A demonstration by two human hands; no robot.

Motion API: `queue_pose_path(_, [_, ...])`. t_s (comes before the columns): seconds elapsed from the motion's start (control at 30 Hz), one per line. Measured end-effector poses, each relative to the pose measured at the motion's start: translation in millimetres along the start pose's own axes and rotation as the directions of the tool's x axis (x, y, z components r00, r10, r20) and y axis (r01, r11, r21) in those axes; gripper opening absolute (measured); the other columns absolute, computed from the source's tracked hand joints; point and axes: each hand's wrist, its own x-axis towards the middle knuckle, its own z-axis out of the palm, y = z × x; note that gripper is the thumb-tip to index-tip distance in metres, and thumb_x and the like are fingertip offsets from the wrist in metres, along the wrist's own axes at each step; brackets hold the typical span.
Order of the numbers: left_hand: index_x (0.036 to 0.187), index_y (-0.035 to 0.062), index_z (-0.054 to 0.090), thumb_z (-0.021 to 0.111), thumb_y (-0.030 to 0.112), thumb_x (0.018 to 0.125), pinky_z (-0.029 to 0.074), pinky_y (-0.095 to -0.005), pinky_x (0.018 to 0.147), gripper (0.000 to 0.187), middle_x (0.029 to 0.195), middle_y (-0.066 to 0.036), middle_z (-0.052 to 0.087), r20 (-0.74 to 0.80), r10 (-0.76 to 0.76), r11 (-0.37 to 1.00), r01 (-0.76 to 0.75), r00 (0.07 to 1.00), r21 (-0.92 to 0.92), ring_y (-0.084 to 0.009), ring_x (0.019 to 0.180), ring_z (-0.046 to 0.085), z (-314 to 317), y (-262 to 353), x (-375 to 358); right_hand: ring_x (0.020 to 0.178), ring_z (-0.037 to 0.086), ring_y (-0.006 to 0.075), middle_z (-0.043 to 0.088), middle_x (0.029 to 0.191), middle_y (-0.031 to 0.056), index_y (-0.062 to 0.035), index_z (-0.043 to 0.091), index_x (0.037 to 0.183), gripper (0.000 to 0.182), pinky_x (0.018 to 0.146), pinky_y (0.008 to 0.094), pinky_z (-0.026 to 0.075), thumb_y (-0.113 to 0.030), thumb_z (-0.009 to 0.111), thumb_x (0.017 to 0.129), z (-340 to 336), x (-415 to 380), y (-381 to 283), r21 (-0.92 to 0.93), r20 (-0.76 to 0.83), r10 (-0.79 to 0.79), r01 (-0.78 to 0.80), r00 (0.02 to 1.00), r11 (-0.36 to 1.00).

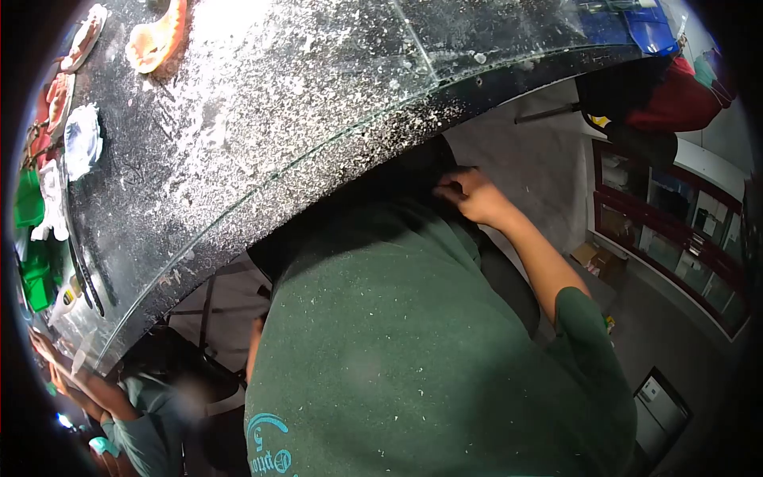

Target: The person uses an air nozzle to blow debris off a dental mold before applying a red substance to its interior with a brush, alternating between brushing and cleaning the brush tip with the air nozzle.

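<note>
Green cloth of the wearer's shirt, dotted with white flakes, lies just beside the fingers of the right hand. Those fingers curl inward at the lap; whether they pinch anything, I cannot tell. Only a sliver of the left arm shows past the shirt, so the left fingers are hidden and their state cannot be told. Ahead of the right fingers and to their left spreads the dark table, thick with white crumbs. Farther off that way sit an orange curved model and a whitish lump. Right of the fingers, well apart, stands a glass-fronted cabinet.
</note>
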Motion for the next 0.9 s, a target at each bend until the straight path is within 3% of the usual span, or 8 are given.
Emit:
queue_pose_path(0.23, [0.098, -0.0004, 0.062, 0.058, 0.015, 0.08, 0.048, -0.0322, 0.061, 0.024, 0.089, -0.015, 0.066, -0.108, -0.178, 0.982, 0.17, 0.978, -0.076, -0.0264, 0.065, 0.063, -65.7, -20.4, -16.1, 0.082, 0.062, 0.0368, 0.066, 0.087, 0.0187, -0.0028, 0.067, 0.092, 0.023, 0.071, 0.0416, 0.049, -0.024, 0.063, 0.085, -2.4, 2.7, -0.8, -0.005, 0.019, -0.024, 0.025, 1.0, 1.0])
queue_pose_path(0.53, [0.098, -0.0006, 0.063, 0.058, 0.016, 0.082, 0.048, -0.0317, 0.061, 0.024, 0.088, -0.014, 0.066, -0.255, -0.242, 0.968, 0.217, 0.936, -0.122, -0.025, 0.065, 0.062, -131.7, -9.0, -34.1, 0.081, 0.063, 0.0369, 0.065, 0.088, 0.019, -0.0028, 0.067, 0.092, 0.015, 0.07, 0.0409, 0.05, -0.015, 0.063, 0.084, 4.6, -0.6, 9.6, 0.055, -0.025, -0.039, 0.04, 0.999, 0.998])
queue_pose_path(0.7, [0.098, -0.0007, 0.063, 0.057, 0.017, 0.082, 0.048, -0.0314, 0.061, 0.024, 0.087, -0.014, 0.065, -0.251, -0.261, 0.961, 0.225, 0.932, -0.163, -0.0243, 0.065, 0.062, -115.2, 0.9, -39.0, 0.079, 0.062, 0.0372, 0.064, 0.087, 0.02, -0.0004, 0.066, 0.091, 0.012, 0.068, 0.0401, 0.049, -0.008, 0.062, 0.082, 5.2, -6.3, 6.4, 0.106, -0.065, -0.039, 0.045, 0.997, 0.993])
queue_pose_path(0.8, [0.098, -0.0007, 0.063, 0.057, 0.018, 0.083, 0.047, -0.0313, 0.061, 0.025, 0.086, -0.014, 0.065, -0.216, -0.272, 0.95, 0.227, 0.938, -0.214, -0.0238, 0.065, 0.062, -94.4, 16.4, -41.1, 0.077, 0.064, 0.0326, 0.065, 0.086, 0.0192, 0.0008, 0.065, 0.092, 0.012, 0.068, 0.0363, 0.048, -0.008, 0.062, 0.084, 6.6, -7.2, 10.0, 0.117, -0.059, -0.058, 0.065, 0.997, 0.991])
queue_pose_path(0.9, [0.098, -0.0008, 0.063, 0.057, 0.019, 0.083, 0.047, -0.0311, 0.061, 0.025, 0.086, -0.013, 0.065, -0.137, -0.285, 0.929, 0.239, 0.949, -0.283, -0.0234, 0.065, 0.061, -51.3, 24.7, -39.7, 0.078, 0.061, 0.0385, 0.063, 0.085, 0.0203, 0.001, 0.063, 0.087, 0.01, 0.066, 0.0403, 0.047, -0.007, 0.062, 0.082, 8.0, -6.8, 8.1, 0.167, -0.09, -0.059, 0.074, 0.994, 0.983])
